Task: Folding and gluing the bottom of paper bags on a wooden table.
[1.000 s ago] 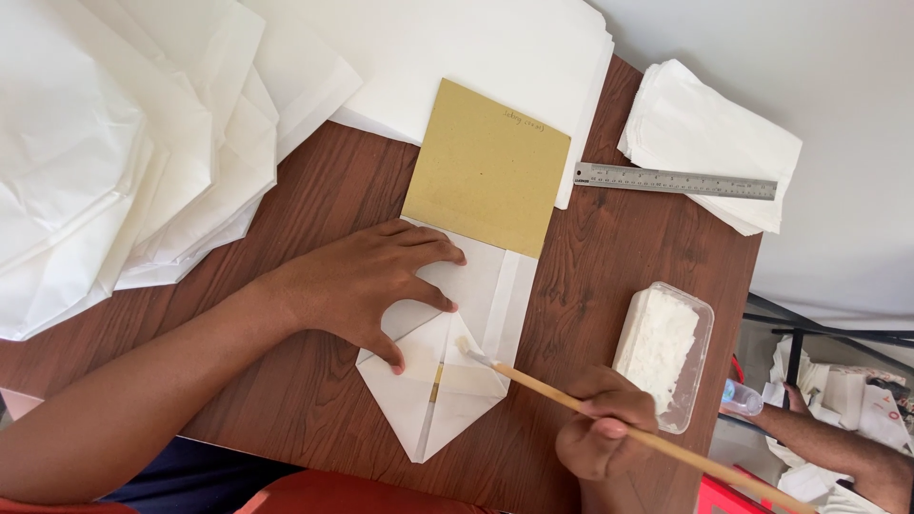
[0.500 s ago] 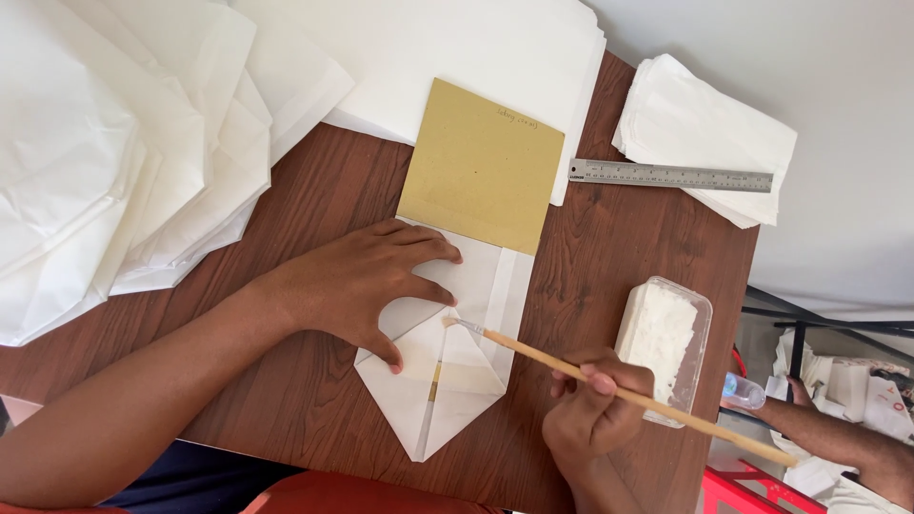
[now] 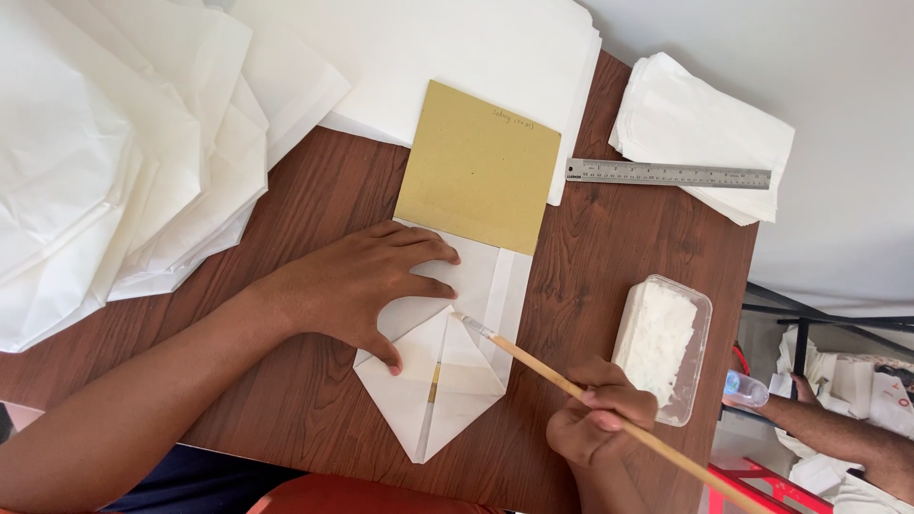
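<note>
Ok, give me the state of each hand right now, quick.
Left hand: open, pressed flat on the folded white paper.
Right hand: closed around the wooden brush, tip on the paper.

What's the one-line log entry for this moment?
left hand: flat on folded paper | right hand: holds brush, tip on fold | paste tub: right of paper | ruler: beyond

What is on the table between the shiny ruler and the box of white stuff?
Nothing. In the head view, only bare brown wooden table lies between the metal ruler and the clear plastic tub of white paste.
</note>
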